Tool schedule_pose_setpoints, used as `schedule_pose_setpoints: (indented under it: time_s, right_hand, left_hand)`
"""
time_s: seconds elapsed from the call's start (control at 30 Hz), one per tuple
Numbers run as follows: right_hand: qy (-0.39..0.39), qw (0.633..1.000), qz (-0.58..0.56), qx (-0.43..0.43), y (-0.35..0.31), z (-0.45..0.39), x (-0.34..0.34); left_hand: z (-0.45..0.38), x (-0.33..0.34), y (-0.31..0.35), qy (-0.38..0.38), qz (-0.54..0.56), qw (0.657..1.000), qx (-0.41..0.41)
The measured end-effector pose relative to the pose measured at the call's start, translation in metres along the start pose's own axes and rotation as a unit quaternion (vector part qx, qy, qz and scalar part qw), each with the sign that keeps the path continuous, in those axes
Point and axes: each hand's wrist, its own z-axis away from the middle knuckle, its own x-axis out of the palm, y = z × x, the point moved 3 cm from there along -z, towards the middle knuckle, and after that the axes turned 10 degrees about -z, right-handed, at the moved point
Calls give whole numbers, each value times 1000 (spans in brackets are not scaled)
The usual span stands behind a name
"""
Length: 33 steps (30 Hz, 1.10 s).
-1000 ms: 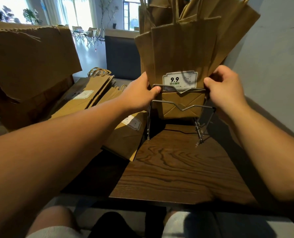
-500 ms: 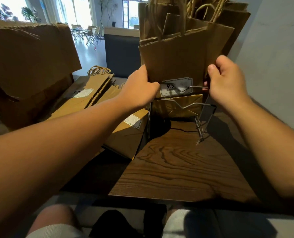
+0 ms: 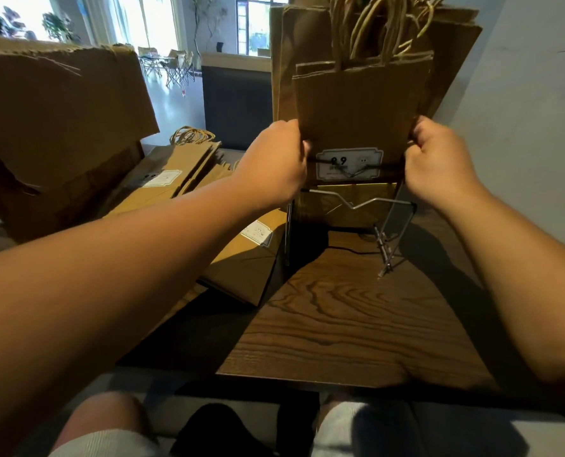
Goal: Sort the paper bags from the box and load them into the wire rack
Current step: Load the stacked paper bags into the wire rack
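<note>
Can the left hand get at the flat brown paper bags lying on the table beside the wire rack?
Probably yes. The left hand grips the upright bags in the rack; the flat brown paper bags lie uncovered just below it.

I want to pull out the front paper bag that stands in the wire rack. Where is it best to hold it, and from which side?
Probably by its two side edges, just above the rack's top wire, one hand from each side. The front paper bag stands upright and flat in the wire rack, so its edges are free; the left hand and right hand grip there now.
</note>
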Motion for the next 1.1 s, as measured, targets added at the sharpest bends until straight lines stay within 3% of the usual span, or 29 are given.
schedule_pose_setpoints:
  time_s: [0.1, 0.2, 0.37, 0.5, 0.57, 0.63, 0.73, 0.83, 0.93, 1.1]
  right_hand:
    - [-49, 996, -6, 81, 5, 3, 5]
    - [-44, 984, -123, 118, 12, 14, 8]
    - [-15, 1000, -15, 1, 7, 22, 3]
    - [4, 1000, -4, 21, 10, 18, 4]
    - [73, 997, -30, 14, 7, 22, 1]
    - [164, 984, -55, -52, -4, 35, -3]
    - [202, 964, -34, -170, -25, 57, 7]
    - [149, 959, -29, -238, -45, 79, 29]
    - [45, 963, -30, -265, -58, 101, 55]
    - [-143, 974, 18, -175, -60, 127, 111]
  left_hand:
    - [-3, -4, 2, 25, -25, 999, -11]
    - [-3, -6, 2, 54, -10, 998, -16]
    - [-2, -8, 0, 63, -3, 998, -21]
    - [4, 3, -5, -4, -44, 999, -23]
    - [8, 4, -6, -11, -31, 999, -31]
    - [13, 2, -8, -11, -16, 999, -37]
    - [25, 0, -16, -22, -32, 999, -34]
    - [40, -8, -28, -24, -72, 996, -46]
    - [67, -25, -36, 8, -82, 994, -66]
    - [133, -36, -45, 4, -52, 994, -100]
